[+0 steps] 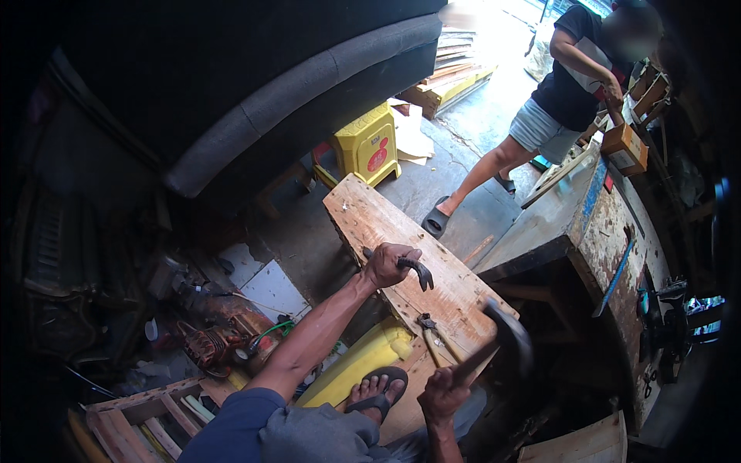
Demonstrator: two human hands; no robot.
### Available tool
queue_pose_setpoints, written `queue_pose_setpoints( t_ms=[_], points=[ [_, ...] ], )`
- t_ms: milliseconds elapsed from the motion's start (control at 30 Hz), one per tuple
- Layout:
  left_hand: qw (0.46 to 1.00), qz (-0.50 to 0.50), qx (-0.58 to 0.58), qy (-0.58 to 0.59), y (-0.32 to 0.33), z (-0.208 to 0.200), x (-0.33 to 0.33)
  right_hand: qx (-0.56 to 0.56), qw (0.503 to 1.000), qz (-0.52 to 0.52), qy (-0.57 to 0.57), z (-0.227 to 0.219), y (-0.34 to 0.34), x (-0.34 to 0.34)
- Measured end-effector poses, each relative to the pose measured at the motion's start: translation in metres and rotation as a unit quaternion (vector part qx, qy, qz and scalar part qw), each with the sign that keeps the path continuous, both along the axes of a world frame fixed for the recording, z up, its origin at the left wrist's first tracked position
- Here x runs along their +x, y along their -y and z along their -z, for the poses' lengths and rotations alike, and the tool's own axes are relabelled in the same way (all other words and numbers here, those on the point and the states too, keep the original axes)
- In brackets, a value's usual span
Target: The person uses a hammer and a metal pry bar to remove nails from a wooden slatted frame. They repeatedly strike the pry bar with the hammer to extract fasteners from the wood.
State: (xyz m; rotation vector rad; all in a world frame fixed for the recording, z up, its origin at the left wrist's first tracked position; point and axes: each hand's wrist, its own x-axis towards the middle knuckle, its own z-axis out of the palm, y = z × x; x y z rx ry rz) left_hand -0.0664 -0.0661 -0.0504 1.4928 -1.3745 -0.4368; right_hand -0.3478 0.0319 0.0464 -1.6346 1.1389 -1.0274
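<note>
My left hand [390, 265] is closed around a short dark pry bar [421, 274], whose curved, forked claw sticks out to the right over a wooden board [444, 287]. At the lower right my right hand [443, 394] grips the handle of a hammer [511, 339]. The hammer's dark head is smeared by motion and shows beside the board's near right corner. Between my two hands, a pair of pincers [434, 338] with yellowish handles lies on the board. Small holes or nail marks dot the board's edges.
My sandalled foot [376, 392] is beside a yellow plastic piece [363, 359]. A yellow stool [367, 147] stands beyond the board. At right, a person [567, 85] handles a cardboard box [624, 150] at a worn workbench [610, 231]. Slatted wood [131, 432] and clutter lie at left.
</note>
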Motion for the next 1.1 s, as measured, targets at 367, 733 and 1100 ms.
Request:
queue_pose_setpoints(
  t_ms=[367, 733, 1100],
  points=[
    [0.999, -0.019, 0.042, -0.018, -0.01, 0.004, 0.013, 0.229, 0.942, -0.049, -0.241, 0.02, 0.014, -0.014],
    [0.997, -0.001, 0.077, -0.015, -0.012, -0.005, -0.011, 0.098, 0.919, 0.018, -0.381, 0.074, 0.111, -0.066],
    [0.994, -0.074, 0.001, 0.075, -0.001, 0.009, -0.022, -0.255, 0.898, 0.196, -0.302, -0.092, 0.225, -0.095]
  ],
)
